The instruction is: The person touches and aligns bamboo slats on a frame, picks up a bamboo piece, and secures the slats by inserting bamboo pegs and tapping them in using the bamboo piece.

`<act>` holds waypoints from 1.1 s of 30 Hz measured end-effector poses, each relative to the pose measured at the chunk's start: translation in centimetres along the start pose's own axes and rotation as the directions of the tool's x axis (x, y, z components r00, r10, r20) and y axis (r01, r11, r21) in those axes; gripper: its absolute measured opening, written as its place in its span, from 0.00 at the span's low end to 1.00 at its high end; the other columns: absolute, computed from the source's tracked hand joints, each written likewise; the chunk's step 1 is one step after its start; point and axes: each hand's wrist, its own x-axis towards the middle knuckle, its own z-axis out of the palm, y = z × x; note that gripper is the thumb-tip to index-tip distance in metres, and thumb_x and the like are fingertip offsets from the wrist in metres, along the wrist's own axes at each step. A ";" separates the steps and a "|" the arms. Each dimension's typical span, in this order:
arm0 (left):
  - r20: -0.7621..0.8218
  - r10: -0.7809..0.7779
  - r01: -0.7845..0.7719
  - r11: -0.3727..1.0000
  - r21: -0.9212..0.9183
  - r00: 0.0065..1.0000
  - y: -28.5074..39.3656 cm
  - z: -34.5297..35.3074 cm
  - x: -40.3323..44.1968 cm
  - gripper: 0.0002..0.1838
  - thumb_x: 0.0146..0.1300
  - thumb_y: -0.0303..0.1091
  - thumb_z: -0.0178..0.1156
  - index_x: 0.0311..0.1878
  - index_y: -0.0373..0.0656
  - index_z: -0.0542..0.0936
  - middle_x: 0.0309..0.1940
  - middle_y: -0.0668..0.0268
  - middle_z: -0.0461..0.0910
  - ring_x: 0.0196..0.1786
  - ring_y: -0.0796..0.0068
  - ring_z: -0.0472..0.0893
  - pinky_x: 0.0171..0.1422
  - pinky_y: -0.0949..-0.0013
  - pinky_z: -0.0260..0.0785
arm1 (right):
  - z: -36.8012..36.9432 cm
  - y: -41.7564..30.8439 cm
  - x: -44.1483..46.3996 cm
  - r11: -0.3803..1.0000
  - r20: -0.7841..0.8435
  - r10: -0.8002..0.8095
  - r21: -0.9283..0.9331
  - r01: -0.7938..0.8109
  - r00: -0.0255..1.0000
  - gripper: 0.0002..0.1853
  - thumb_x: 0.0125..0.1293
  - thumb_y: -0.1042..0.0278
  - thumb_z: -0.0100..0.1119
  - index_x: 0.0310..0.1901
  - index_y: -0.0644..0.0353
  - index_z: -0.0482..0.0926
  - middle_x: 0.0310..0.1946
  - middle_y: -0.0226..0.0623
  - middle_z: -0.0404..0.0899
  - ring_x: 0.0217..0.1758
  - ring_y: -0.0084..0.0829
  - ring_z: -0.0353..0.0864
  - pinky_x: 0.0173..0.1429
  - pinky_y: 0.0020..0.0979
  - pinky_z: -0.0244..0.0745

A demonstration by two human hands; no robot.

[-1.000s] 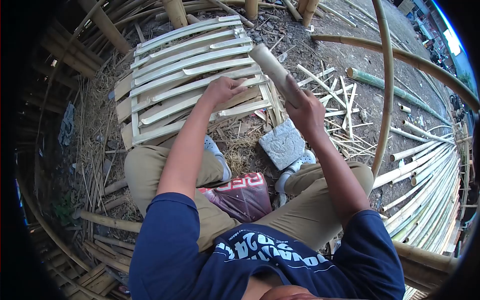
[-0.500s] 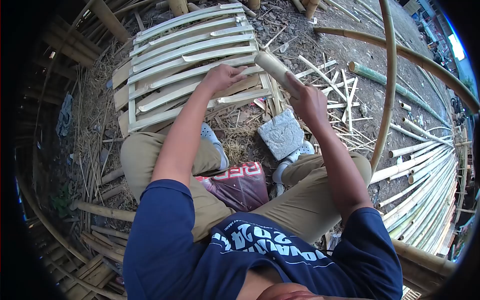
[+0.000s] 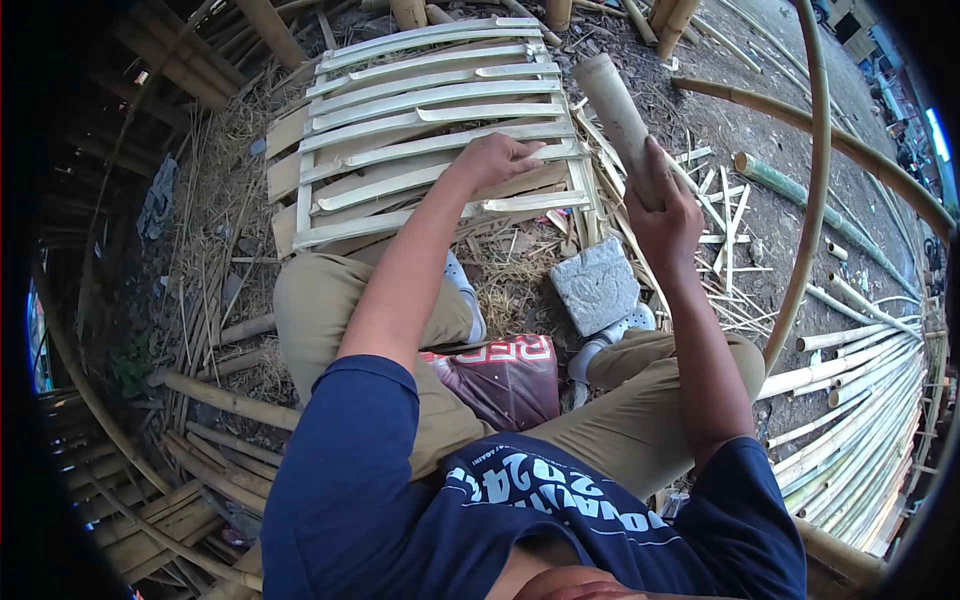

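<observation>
A lattice panel of pale bamboo slats [image 3: 385, 116] lies before me, its slats crossing side rails. At its near right part my left hand [image 3: 492, 161] is closed, thumb and fingers pinched at a bamboo slat [image 3: 385, 188] near the right rail; anything smaller between the fingertips is hidden. My right hand [image 3: 665, 210] wraps round the lower end of a thick bamboo club [image 3: 612, 108], which is raised upright and tilted to the left, apart from the panel.
A grey stone block [image 3: 595, 287] sits by my foot, near a dark red printed sack [image 3: 505, 380]. Split bamboo strips [image 3: 732, 215] litter the ground. A bundle of bamboo poles [image 3: 850, 430] lies at right, and a curved pole [image 3: 818, 180] rises beside my right arm.
My right hand has lifted the club away from the panel's right rail and turned it more upright. My left hand stays at the slat. The whole view has shifted slightly.
</observation>
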 end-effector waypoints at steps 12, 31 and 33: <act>0.031 -0.018 0.015 0.997 0.079 0.999 -1.1 0.9 0.7 0.28 0.70 0.67 0.60 0.68 0.70 0.81 0.40 0.54 0.87 0.43 0.57 0.85 0.55 0.58 0.74 | 0.2 1.4 -1.2 0.975 0.319 0.178 -0.184 -0.124 0.931 0.37 0.60 0.63 0.69 0.73 0.27 0.75 0.32 0.44 0.83 0.34 0.49 0.88 0.40 0.47 0.81; 0.019 -0.016 0.015 0.999 0.049 1.000 -0.4 0.5 0.3 0.28 0.69 0.63 0.64 0.69 0.67 0.81 0.50 0.53 0.88 0.52 0.55 0.86 0.61 0.59 0.74 | -0.7 1.1 -0.9 0.976 0.306 0.151 -0.194 -0.093 0.940 0.37 0.59 0.67 0.66 0.72 0.28 0.76 0.33 0.44 0.83 0.34 0.49 0.88 0.39 0.48 0.81; 0.049 -0.063 0.060 0.997 0.057 0.997 0.0 0.5 0.1 0.28 0.69 0.63 0.64 0.69 0.68 0.81 0.50 0.54 0.88 0.53 0.55 0.86 0.61 0.59 0.74 | -0.8 1.1 -1.2 0.974 0.392 0.152 -0.214 -0.071 0.907 0.37 0.59 0.67 0.66 0.72 0.28 0.76 0.33 0.44 0.83 0.34 0.49 0.88 0.39 0.47 0.81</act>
